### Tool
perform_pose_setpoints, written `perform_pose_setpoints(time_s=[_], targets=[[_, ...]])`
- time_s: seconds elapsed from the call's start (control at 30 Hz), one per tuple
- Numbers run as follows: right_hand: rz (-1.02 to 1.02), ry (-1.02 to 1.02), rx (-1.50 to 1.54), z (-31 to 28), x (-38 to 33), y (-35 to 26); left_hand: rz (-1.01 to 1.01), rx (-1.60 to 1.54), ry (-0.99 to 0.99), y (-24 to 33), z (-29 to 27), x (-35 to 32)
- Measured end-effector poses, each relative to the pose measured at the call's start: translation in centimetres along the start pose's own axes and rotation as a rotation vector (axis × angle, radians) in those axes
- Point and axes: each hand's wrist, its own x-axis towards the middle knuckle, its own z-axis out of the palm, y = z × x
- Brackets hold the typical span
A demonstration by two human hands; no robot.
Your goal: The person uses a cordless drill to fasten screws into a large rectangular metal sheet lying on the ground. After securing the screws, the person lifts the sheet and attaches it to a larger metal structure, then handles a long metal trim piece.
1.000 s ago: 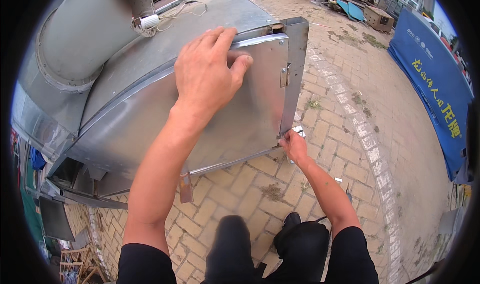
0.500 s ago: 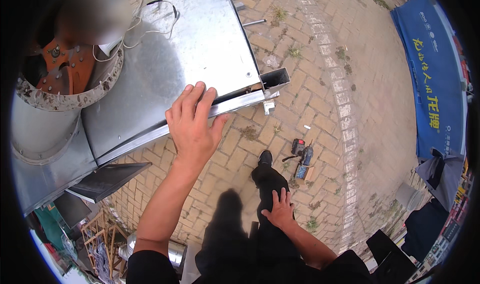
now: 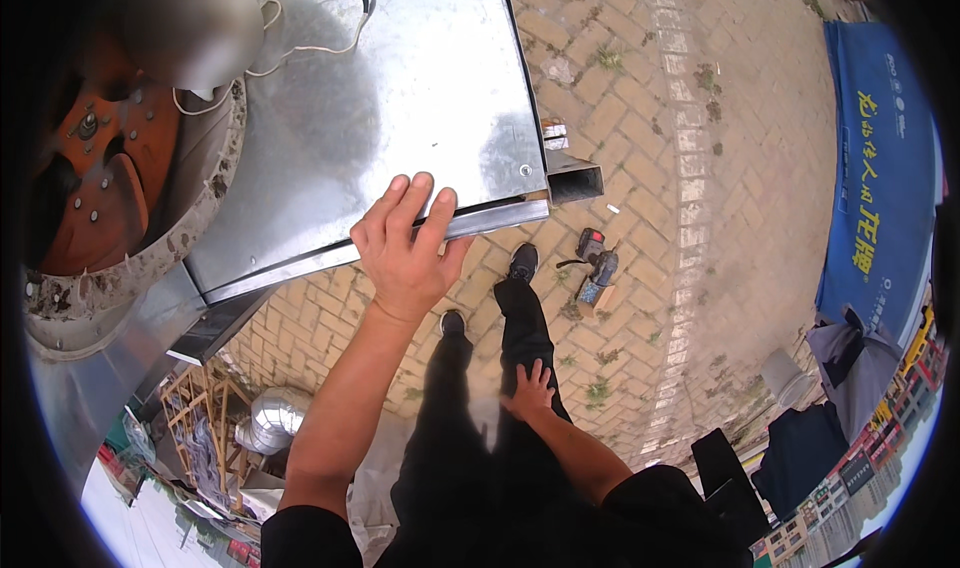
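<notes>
My left hand lies on the near edge of a large shiny sheet-metal box. Its fingers are stretched over the top face, and the thumb hangs down by the folded metal strip along that edge. A narrow dark gap shows between strip and top towards the right corner. My right hand rests on my right thigh with fingers spread, holding nothing. To the left, an orange fan wheel sits inside a round metal housing. A blurred round patch hides part of it.
Past the box corner sticks out a square metal tube. On the brick paving lie a cordless drill and a small carton with blue contents. A pale cable crosses the box. Silver ducting and wooden framing stand lower left; a blue canopy, right.
My viewpoint has shifted, so the box and fan look larger and my left shoe now shows. My left hand stays on the box edge, and my right hand on the thigh.
</notes>
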Motion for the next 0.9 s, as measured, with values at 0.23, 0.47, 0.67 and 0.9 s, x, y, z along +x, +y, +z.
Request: perform_pose_setpoints(time_s=[0.23, 0.47, 0.67, 0.9], targets=[[-0.039, -0.082, 0.005, -0.6, 0.1, 0.4, 0.009, 0.006, 0.010, -0.1, 0.2, -0.1], [-0.038, -0.140, -0.033, -0.6, 0.2, 0.6, 0.003, -0.002, 0.007, 0.0, 0.1, 0.0], [-0.041, -0.173, -0.048, -0.3, 0.5, 1.1, -0.004, -0.001, -0.006, 0.1, 0.0, -0.3], [-0.043, -0.136, -0.035, 0.2, 0.8, 1.6, 0.002, 0.008, -0.027, 0.2, -0.2, 0.1]])
